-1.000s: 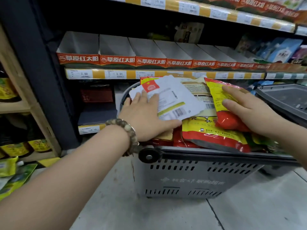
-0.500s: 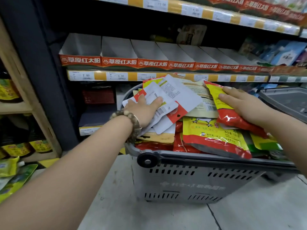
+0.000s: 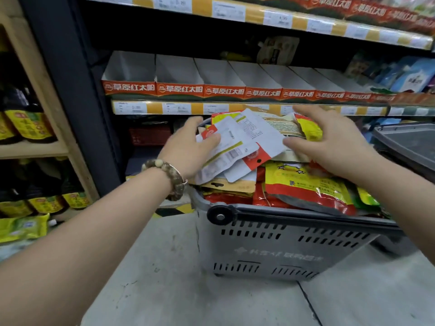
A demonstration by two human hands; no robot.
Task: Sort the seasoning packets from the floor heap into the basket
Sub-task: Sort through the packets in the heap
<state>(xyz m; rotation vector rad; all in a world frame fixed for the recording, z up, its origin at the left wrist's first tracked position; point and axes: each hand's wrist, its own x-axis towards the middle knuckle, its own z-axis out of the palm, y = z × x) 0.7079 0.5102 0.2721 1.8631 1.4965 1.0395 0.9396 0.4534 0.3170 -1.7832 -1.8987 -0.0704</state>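
Since half a second ago the right hand (image 3: 329, 147) has lifted off the yellow-and-red packet (image 3: 308, 129) at the far right of the pile and shifted left toward the white packets; the left hand (image 3: 188, 151) has slid slightly right along them. The grey shopping basket (image 3: 270, 245) stands on the floor (image 3: 188, 290) below the price-tag shelf (image 3: 179, 108), heaped above its rim with seasoning packets. Topmost lie two white packets (image 3: 237, 147), printed side up and overlapping, their long axes running from near left to far right. The left hand presses flat on their near-left end, fingers spread, thumb at the far edge; whether it pinches the edge cannot be told. The right hand hovers with fingers released and extended, its fingertips (image 3: 290, 143) just at the right edge of the white packets. The packets thus lie between the two hands, the left in contact and the right just beside. A large yellow-and-red pouch (image 3: 306, 187) lies under them at the near rim. Judged from this, the coming move is a two-handed squaring or pressing-down of the white packets into the pile.
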